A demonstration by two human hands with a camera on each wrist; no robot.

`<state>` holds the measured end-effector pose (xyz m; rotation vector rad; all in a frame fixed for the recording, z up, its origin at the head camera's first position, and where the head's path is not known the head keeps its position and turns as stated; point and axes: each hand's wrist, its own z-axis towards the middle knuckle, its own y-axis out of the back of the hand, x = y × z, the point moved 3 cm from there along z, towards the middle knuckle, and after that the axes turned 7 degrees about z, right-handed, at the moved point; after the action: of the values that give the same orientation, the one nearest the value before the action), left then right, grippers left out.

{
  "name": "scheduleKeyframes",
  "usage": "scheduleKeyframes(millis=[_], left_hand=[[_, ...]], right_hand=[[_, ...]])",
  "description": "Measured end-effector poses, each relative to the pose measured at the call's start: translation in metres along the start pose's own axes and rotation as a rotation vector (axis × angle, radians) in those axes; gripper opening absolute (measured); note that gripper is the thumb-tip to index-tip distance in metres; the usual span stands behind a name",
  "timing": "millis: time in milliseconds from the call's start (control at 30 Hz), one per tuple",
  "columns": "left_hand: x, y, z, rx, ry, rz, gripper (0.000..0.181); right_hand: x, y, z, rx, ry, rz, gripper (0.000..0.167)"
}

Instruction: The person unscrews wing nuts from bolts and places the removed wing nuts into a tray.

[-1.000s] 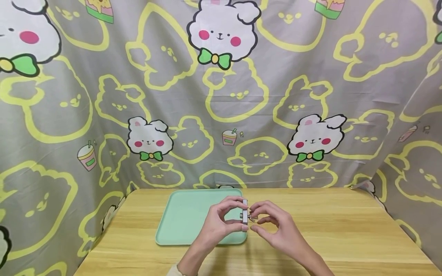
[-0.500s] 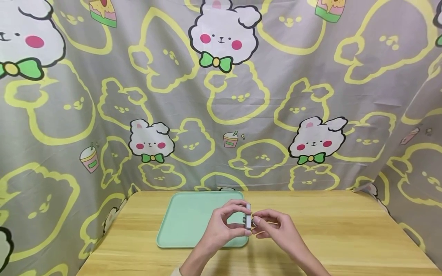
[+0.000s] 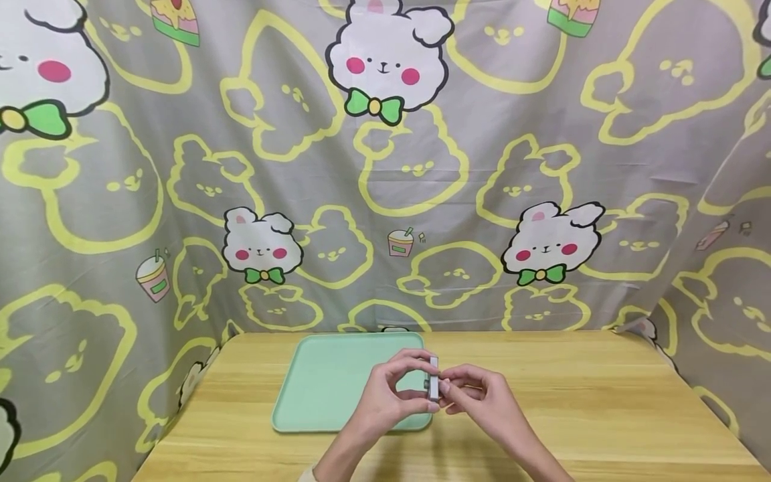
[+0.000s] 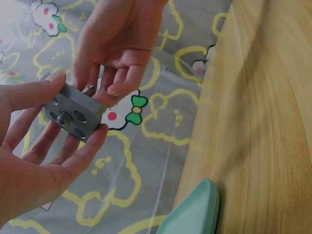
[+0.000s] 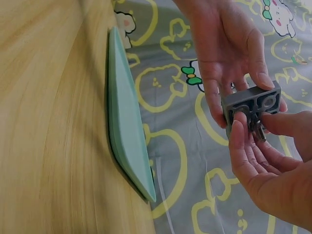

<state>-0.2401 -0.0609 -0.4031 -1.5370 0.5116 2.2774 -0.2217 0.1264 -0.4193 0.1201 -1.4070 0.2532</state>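
Note:
A small grey block [image 3: 434, 379] with round holes stands upright above the table. My left hand [image 3: 385, 391] grips it by its edges, thumb below and fingers above in the head view. In the left wrist view, a metal bolt end [image 4: 63, 118] sticks out of the middle of the block. My right hand [image 3: 490, 402] is at the block's other side. There its thumb and finger pinch a shiny metal fitting [image 5: 257, 128] against the block's recessed face. The fingertips partly cover that fitting, so its full shape is hidden.
A mint green tray [image 3: 322, 381] lies on the wooden table [image 3: 578, 402], left of and behind the hands. Grey curtain [image 3: 434, 221] with rabbit prints hangs behind the table and at both sides.
My right thumb and fingers have closed in from loosely spread to a pinch on the metal fitting by the block. The left hand keeps its grip, shifting slightly right and down.

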Motion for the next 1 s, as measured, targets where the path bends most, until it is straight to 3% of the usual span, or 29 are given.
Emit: scheduleKeyframes(millis=[333,467,733,1000], left_hand=[[-0.001,0.002,0.000,-0.012,0.004,-0.007,0.041],[0.000,0.003,0.000,-0.010,0.000,-0.017,0.043],[-0.001,0.004,-0.001,-0.004,-0.007,-0.032,0.044],[0.000,0.005,0.000,-0.004,-0.024,-0.042,0.045]], right_hand=[[0.007,-0.006,-0.003,-0.061,0.122,-0.122,0.016],[0.008,-0.008,-0.005,-0.084,0.253,-0.244,0.013],[0.009,-0.011,-0.007,-0.075,0.596,-0.420,0.034],[0.006,-0.010,-0.006,-0.056,0.731,-0.436,0.045]])
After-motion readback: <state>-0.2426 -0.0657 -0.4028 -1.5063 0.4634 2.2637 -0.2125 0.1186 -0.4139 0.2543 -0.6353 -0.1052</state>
